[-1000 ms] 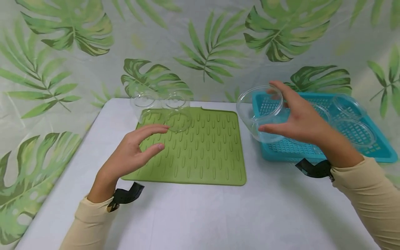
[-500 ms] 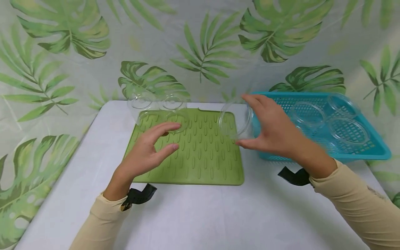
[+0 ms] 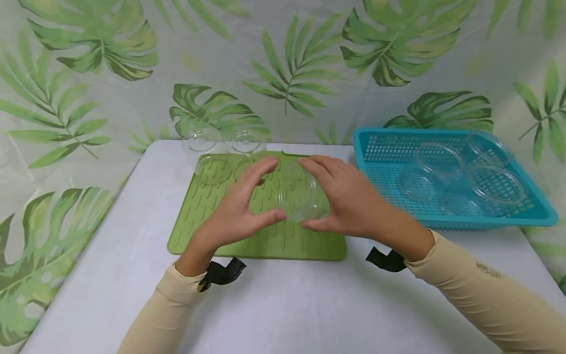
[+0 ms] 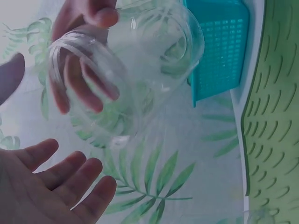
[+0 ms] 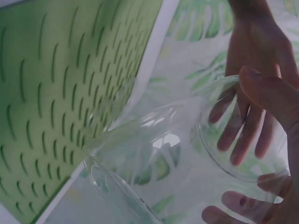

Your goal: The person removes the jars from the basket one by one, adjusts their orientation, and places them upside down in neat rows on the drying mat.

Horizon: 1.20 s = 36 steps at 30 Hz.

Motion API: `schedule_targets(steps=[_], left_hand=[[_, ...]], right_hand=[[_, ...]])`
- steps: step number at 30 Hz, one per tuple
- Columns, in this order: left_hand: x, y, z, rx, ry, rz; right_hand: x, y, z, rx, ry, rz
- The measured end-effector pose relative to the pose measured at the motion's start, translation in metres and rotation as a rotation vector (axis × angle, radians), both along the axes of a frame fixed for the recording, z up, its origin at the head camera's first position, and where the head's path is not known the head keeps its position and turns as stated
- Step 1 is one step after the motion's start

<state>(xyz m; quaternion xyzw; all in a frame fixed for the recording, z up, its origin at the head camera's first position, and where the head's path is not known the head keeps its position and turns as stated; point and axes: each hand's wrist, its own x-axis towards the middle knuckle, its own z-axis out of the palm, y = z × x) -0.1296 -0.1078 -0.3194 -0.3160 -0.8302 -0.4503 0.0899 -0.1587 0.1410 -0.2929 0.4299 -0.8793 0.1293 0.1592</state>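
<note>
My right hand [image 3: 349, 196] grips a clear cup [image 3: 297, 196] over the green ridged mat [image 3: 265, 241], thumb and fingers spread around its side. In the left wrist view the cup [image 4: 154, 74] lies tilted, its wide rim toward my left hand [image 4: 56, 186]. That hand [image 3: 240, 209] is held apart from the cup on its left, fingers and thumb relaxed with a gap between them. The right wrist view shows the right thumb [image 5: 271, 95] at the cup's rim and the left fingers seen through the clear wall. Two clear cups [image 3: 211, 172] stand with their narrower ends up at the mat's back left.
A turquoise perforated basket [image 3: 376, 216] sits on the right of the white-covered table [image 3: 300, 305] with several clear cups [image 3: 497, 184] in it. A leaf-patterned cloth [image 3: 300, 64] hangs behind the table.
My right hand has carried the clear cup leftward from beside the basket to over the mat. My left hand has moved right toward the cup.
</note>
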Motion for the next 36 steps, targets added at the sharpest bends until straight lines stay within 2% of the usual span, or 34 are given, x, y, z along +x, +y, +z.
schedule_targets(steps=[3,6,14,23,26,31,36], left_hand=[[0.001,0.003,-0.003,-0.022,-0.035,-0.024],[0.001,0.004,-0.005,-0.042,-0.039,-0.029],[0.003,-0.001,-0.008,-0.137,-0.042,-0.042],[0.003,-0.001,-0.013,-0.273,-0.082,0.018],[0.002,0.001,-0.014,-0.285,-0.101,0.028],[0.000,0.003,-0.020,-0.300,-0.170,0.037],[-0.001,0.002,-0.028,-0.240,-0.191,0.016]], right_hand=[[0.005,-0.009,-0.005,-0.014,0.004,0.036],[0.009,-0.015,-0.009,-0.030,0.000,0.055],[0.009,-0.021,-0.019,-0.031,-0.002,0.033],[0.008,-0.022,-0.035,-0.039,0.041,0.046],[0.008,-0.021,-0.040,-0.041,0.066,0.040],[0.007,-0.021,-0.050,-0.044,0.075,0.022],[0.008,-0.019,-0.056,-0.046,0.062,0.030]])
